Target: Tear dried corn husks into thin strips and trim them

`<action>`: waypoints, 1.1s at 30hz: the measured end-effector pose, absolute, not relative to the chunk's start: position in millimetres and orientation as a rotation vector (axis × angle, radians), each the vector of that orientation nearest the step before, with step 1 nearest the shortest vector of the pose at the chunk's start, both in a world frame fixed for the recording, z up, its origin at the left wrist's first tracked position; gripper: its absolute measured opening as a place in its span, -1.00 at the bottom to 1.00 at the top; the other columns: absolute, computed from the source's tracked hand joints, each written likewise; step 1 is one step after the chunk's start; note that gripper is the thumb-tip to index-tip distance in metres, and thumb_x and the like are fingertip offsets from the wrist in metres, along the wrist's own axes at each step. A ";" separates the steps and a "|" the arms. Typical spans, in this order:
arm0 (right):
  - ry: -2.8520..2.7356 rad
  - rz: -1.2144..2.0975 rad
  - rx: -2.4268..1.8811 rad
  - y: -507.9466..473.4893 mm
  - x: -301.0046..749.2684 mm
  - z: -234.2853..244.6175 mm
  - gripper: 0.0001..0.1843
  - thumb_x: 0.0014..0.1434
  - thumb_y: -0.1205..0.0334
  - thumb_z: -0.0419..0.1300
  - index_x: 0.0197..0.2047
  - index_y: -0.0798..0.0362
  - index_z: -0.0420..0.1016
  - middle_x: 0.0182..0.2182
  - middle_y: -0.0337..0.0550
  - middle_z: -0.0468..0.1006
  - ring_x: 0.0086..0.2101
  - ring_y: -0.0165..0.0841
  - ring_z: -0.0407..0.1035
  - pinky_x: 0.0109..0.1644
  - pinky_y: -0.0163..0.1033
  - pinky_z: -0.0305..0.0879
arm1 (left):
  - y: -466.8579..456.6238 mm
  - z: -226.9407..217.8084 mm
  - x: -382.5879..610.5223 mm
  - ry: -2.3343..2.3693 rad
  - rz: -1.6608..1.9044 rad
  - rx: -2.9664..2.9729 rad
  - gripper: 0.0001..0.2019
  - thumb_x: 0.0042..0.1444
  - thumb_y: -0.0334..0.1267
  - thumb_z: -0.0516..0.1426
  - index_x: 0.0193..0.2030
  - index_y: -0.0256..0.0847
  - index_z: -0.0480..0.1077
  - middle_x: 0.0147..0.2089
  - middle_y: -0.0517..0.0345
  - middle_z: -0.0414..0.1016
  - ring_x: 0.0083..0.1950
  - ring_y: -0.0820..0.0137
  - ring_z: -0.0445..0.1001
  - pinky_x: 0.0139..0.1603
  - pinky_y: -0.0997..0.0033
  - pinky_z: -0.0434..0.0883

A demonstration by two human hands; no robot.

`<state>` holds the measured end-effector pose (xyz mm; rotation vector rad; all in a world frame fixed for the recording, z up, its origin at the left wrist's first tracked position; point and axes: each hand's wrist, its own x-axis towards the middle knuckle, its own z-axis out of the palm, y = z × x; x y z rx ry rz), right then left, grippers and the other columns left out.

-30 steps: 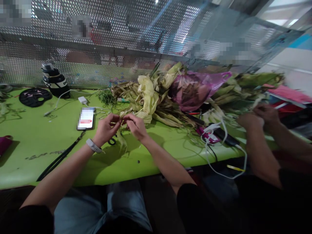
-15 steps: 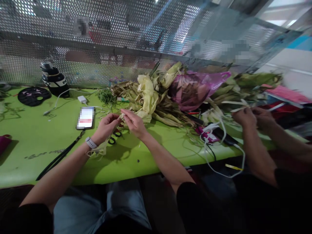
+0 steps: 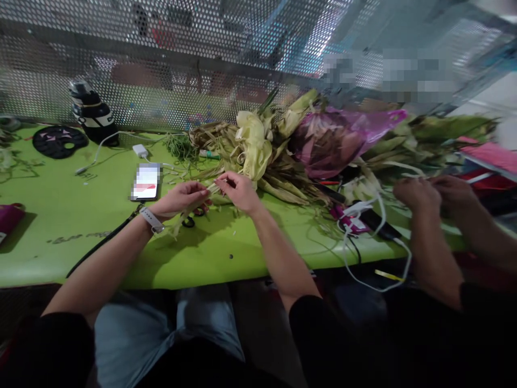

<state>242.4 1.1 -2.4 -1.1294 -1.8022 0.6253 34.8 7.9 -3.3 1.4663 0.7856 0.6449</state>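
My left hand [image 3: 183, 198], with a pale watch on the wrist, pinches a pale strand of corn husk [image 3: 214, 186]. The fingers of my right hand [image 3: 239, 192] are closed at the strand's other end, a little farther right. Loose pale ends [image 3: 176, 226] dangle below my left hand. Scissors with dark handles [image 3: 188, 221] lie on the table, partly hidden under my hands. Just behind my right hand is a heap of corn husks [image 3: 254, 143], some pale and fresh, others brown and dry.
On the green table [image 3: 92, 215] are a phone [image 3: 146, 182] with a strap, a dark bottle [image 3: 97, 119], a white charger [image 3: 140, 151] and a black mask-like piece [image 3: 56, 143]. A purple plastic bag [image 3: 323, 141] rests on the husks. At right, another person's hands [image 3: 428, 193] work near white cables.
My hands have drawn slightly apart, with the strand now showing between them. The camera view has shifted a little. The other person's hands remain near the same place.
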 end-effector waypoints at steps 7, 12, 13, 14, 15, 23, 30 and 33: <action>-1.784 0.690 -1.132 6.4 260.8 2.6 -0.57 0.12 -0.17 0.20 -0.31 0.07 0.47 -0.59 -0.31 0.37 -0.57 -0.47 0.23 -0.46 -0.34 0.15 | 14.1 -3.9 28.8 0.647 0.445 1.411 -0.71 0.09 -0.10 0.24 -0.14 -0.24 0.46 -0.23 0.05 0.59 -0.29 0.40 0.55 -0.25 0.39 0.47; -1.732 0.532 -1.203 4.0 270.7 11.3 -0.57 0.13 -0.18 0.19 -0.32 0.07 0.47 -0.59 -0.29 0.40 -0.55 -0.45 0.26 -0.41 -0.32 0.18 | 17.2 -2.0 22.9 0.782 0.578 1.515 -0.60 0.02 -0.14 0.29 -0.04 -0.26 0.37 -0.15 -0.01 0.56 -0.17 0.34 0.54 -0.10 0.23 0.46; -1.717 0.502 -1.212 3.8 272.3 12.8 -0.57 0.14 -0.18 0.18 -0.32 0.07 0.47 -0.58 -0.28 0.40 -0.55 -0.45 0.26 -0.40 -0.31 0.19 | 18.1 -1.7 21.7 0.810 0.616 1.560 -0.60 0.02 -0.14 0.29 -0.05 -0.27 0.37 -0.15 -0.01 0.55 -0.17 0.34 0.52 -0.09 0.22 0.45; -1.701 0.477 -1.219 3.6 273.3 14.0 -0.56 0.14 -0.19 0.18 -0.33 0.07 0.47 -0.59 -0.28 0.40 -0.55 -0.45 0.27 -0.39 -0.31 0.19 | 18.5 -1.3 21.0 0.826 0.635 1.593 -0.61 0.03 -0.13 0.29 -0.07 -0.28 0.36 -0.16 -0.01 0.54 -0.17 0.34 0.52 -0.08 0.21 0.45; -1.689 0.459 -1.221 3.4 273.5 14.7 -0.56 0.14 -0.19 0.17 -0.33 0.07 0.47 -0.60 -0.29 0.40 -0.55 -0.45 0.27 -0.39 -0.31 0.19 | 18.4 -1.1 21.2 0.836 0.641 1.616 -0.61 0.05 -0.11 0.27 -0.06 -0.29 0.35 -0.16 -0.01 0.54 -0.16 0.34 0.51 -0.06 0.19 0.44; -1.753 0.570 -1.115 1.7 259.4 10.4 -0.54 0.13 -0.22 0.17 -0.30 0.07 0.47 -0.57 -0.29 0.41 -0.54 -0.46 0.27 -0.42 -0.33 0.19 | 6.4 -1.5 40.1 0.811 0.663 1.915 -0.61 0.25 0.00 0.03 0.04 -0.25 0.35 -0.08 -0.01 0.50 -0.07 0.32 0.47 0.03 0.22 0.39; -1.684 0.775 -1.048 3.9 263.6 12.5 -0.52 0.06 -0.23 0.23 -0.32 0.08 0.45 -0.57 -0.30 0.39 -0.54 -0.48 0.26 -0.44 -0.35 0.20 | 2.0 6.7 33.4 0.710 0.537 1.593 -0.64 0.20 0.07 0.09 -0.31 -0.24 0.39 -0.42 0.16 0.41 -0.46 0.50 0.40 -0.43 0.49 0.39; -1.662 0.810 -1.039 3.6 263.4 14.2 -0.53 0.04 -0.22 0.26 -0.34 0.07 0.45 -0.57 -0.30 0.38 -0.55 -0.49 0.26 -0.45 -0.35 0.21 | 0.0 9.8 32.0 0.684 0.432 1.475 -0.67 0.17 0.05 0.13 -0.28 -0.23 0.42 -0.44 0.12 0.47 -0.53 0.50 0.41 -0.53 0.51 0.36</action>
